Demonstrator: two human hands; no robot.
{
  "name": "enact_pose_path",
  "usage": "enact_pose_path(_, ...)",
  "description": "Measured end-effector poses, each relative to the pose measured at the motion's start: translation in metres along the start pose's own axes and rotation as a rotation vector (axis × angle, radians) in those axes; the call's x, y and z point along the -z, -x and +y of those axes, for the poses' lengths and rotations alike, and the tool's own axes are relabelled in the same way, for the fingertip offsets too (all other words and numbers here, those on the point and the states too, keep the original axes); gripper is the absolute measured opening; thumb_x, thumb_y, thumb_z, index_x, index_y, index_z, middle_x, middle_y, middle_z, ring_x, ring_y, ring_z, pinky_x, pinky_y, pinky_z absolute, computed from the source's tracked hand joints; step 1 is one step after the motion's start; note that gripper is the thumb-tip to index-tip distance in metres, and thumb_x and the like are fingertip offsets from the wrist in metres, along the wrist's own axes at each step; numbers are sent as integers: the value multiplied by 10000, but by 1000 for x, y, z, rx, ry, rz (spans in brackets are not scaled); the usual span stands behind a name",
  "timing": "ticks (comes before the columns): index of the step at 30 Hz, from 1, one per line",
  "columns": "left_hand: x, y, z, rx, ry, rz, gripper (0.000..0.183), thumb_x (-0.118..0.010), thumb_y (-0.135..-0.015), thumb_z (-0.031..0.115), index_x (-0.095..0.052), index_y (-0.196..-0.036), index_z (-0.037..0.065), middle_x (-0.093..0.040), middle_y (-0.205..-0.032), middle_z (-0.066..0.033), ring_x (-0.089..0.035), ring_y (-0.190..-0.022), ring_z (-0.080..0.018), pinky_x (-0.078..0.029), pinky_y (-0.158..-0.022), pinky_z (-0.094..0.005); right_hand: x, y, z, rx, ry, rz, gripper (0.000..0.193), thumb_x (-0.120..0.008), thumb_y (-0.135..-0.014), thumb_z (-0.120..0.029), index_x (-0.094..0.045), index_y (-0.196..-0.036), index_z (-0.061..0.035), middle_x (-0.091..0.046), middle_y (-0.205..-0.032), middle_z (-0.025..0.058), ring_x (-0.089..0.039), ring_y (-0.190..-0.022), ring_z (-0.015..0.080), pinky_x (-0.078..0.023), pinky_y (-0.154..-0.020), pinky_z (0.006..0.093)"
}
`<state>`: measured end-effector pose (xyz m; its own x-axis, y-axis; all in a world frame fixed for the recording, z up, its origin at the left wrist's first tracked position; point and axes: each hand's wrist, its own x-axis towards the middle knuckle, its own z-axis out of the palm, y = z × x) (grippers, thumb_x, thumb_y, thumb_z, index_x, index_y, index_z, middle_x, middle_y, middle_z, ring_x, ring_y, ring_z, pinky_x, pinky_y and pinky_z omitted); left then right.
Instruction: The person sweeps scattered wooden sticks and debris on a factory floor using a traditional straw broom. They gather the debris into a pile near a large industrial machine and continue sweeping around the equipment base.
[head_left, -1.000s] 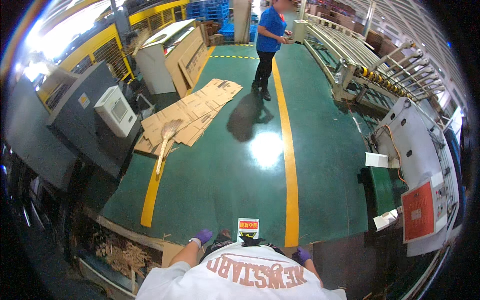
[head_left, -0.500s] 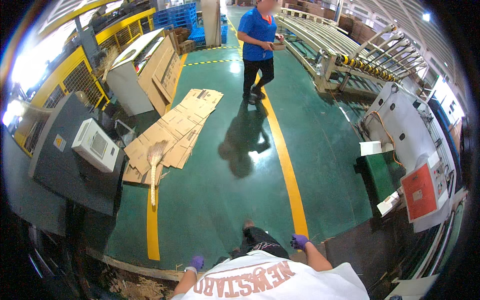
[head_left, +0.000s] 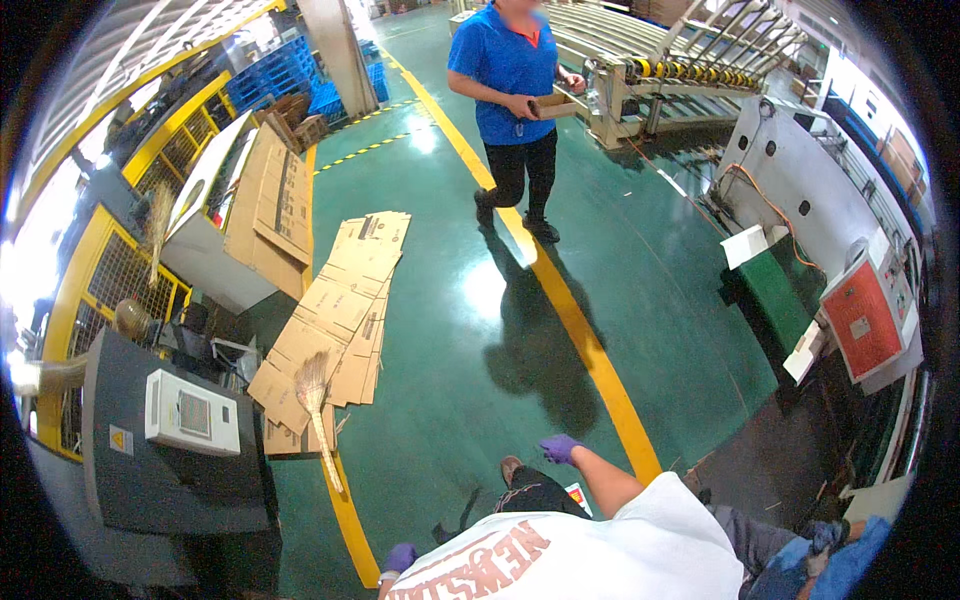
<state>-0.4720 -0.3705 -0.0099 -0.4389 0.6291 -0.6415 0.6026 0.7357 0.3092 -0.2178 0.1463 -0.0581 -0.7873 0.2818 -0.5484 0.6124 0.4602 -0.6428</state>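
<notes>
My right hand (head_left: 560, 448), in a purple glove, is held out in front of me over the green floor. Its fingers are loosely bent and slightly apart, and it holds nothing. At the lower edge, my left hand (head_left: 401, 558) in a matching glove hangs beside my white shirt (head_left: 560, 560). Its fingers are too small and partly hidden to make out. Neither hand touches an object. A straw broom (head_left: 318, 400) lies on flattened cardboard sheets (head_left: 345, 290) ahead on the left, closer to my left hand than anything else loose.
A person in a blue shirt (head_left: 505, 75) walks ahead, carrying a small brown piece. A dark control cabinet (head_left: 240, 490) stands at left, a red-fronted panel (head_left: 862, 325) at right. Someone's blue clothing (head_left: 865, 555) shows at lower right. A yellow line (head_left: 575, 310) crosses the floor.
The person in blue has come nearer. My right hand has swung forward and left; my left hand has dropped lower. The view has shifted, and blue clothing has appeared at lower right.
</notes>
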Motion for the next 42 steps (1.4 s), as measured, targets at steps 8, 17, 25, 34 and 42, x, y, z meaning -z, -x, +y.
enact_pose_path(8,83,-113,30,-381,144,243,186,-551,-803,138,-599,-966,62,-603,-932,-202,-590,-885,-365,-475,-769,-437,45,-48,-46,-9,-40,78,333,-436,-896,-335,-583,-814,-48,-593,-703,127,-560,-574,223,-435,-522,382)
enact_pose_path(17,111,-170,-50,-497,-105,-133,231,-509,-827,263,-582,-973,99,-591,-984,-202,-565,-937,-397,-463,-782,-478,-19,38,-20,-645,-529,321,459,-460,-872,-431,-641,-829,-12,-618,-698,147,-567,-568,229,-445,-531,388)
enact_pose_path(25,174,-229,-130,-438,-567,-206,254,-543,-798,289,-621,-940,93,-626,-934,-195,-600,-887,-382,-489,-749,-499,-116,73,-70,-786,-926,455,383,-522,-856,-393,-601,-719,-45,-578,-669,80,-543,-552,175,-452,-504,355)
enact_pose_path(34,211,-269,-36,-349,237,-438,141,-491,-831,221,-556,-808,98,-558,-680,-65,-535,-557,-181,-427,-491,-316,-149,98,-142,-596,-821,615,365,-487,-883,-424,-618,-748,-111,-570,-635,46,-511,-530,155,-393,-488,319)
enact_pose_path(42,256,-225,65,-315,332,-294,218,-528,-859,292,-588,-870,82,-577,-724,-39,-556,-620,-150,-447,-539,-285,-176,87,-92,-851,-1268,418,305,-461,-904,-323,-553,-1152,-172,-657,-844,114,-594,-612,176,-480,-509,343)
